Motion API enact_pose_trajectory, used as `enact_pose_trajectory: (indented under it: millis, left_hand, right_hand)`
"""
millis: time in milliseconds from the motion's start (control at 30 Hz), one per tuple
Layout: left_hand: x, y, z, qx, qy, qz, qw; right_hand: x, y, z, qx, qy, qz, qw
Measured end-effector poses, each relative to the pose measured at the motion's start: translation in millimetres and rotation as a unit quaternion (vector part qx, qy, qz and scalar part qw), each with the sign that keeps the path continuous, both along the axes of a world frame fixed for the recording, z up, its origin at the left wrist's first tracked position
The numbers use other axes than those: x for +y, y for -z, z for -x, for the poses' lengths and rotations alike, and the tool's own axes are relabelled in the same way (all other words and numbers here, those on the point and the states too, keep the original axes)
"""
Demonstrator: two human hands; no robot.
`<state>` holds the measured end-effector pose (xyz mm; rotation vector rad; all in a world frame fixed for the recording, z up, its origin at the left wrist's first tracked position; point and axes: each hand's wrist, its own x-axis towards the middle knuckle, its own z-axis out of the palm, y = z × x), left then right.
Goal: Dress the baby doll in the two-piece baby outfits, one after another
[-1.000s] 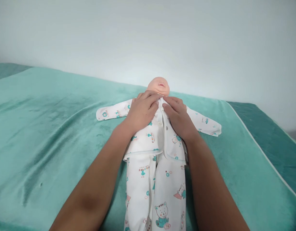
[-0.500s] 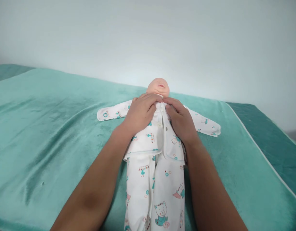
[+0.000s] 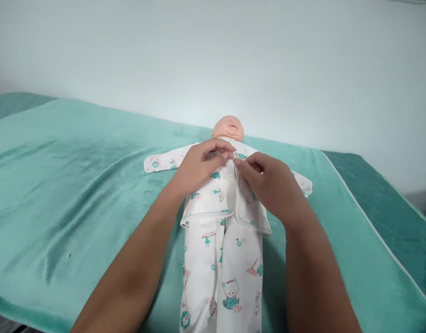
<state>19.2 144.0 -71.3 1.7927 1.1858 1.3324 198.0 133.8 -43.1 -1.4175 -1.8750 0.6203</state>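
A baby doll (image 3: 228, 127) lies on its back with its head away from me, arms spread. It wears a white printed jacket (image 3: 208, 201) over white printed trousers (image 3: 235, 273). Over the upper chest, my left hand (image 3: 202, 162) pinches the jacket's front edge between thumb and fingertips. My right hand (image 3: 268, 178) closes on the opposite front edge, its fingertips almost meeting the left ones. Below the hands the jacket front parts in a narrow gap. My fingers hide the exact spot they grip.
A light green plush blanket (image 3: 95, 222) lies under the doll, with a long fold on the left. Darker green fabric (image 3: 386, 203) shows at the right. Behind the bed rises a pale wall (image 3: 213, 55).
Both hands have slid from the doll's collar down to the upper chest. Their fingers have gone from lying flat to pinching the jacket's front edges.
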Motion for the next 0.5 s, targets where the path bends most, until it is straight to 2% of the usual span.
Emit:
enact_pose_trajectory:
  millis: [100,233,367,500]
  left_hand:
    - [-5.1,-8.4,9.0,0.024,0.029,0.043,0.998]
    - [-8.0,-17.1,19.7,0.103,0.106,0.102,0.984]
    - [-8.3,-17.7,19.6,0.134,0.133,0.105,0.976]
    - [-8.0,-15.9,16.2,0.13,0.137,0.091,0.978]
  right_hand:
    - [-16.0,-11.3,-0.8,-0.109,-0.038,0.034,0.993]
    - [-21.8,-10.0,1.6,-0.178,-0.044,0.015,0.983]
    - [-16.5,-8.6,-3.8,-0.189,-0.062,0.06,0.978]
    - [-9.5,-12.7,-14.3,-0.142,-0.09,0.128,0.977]
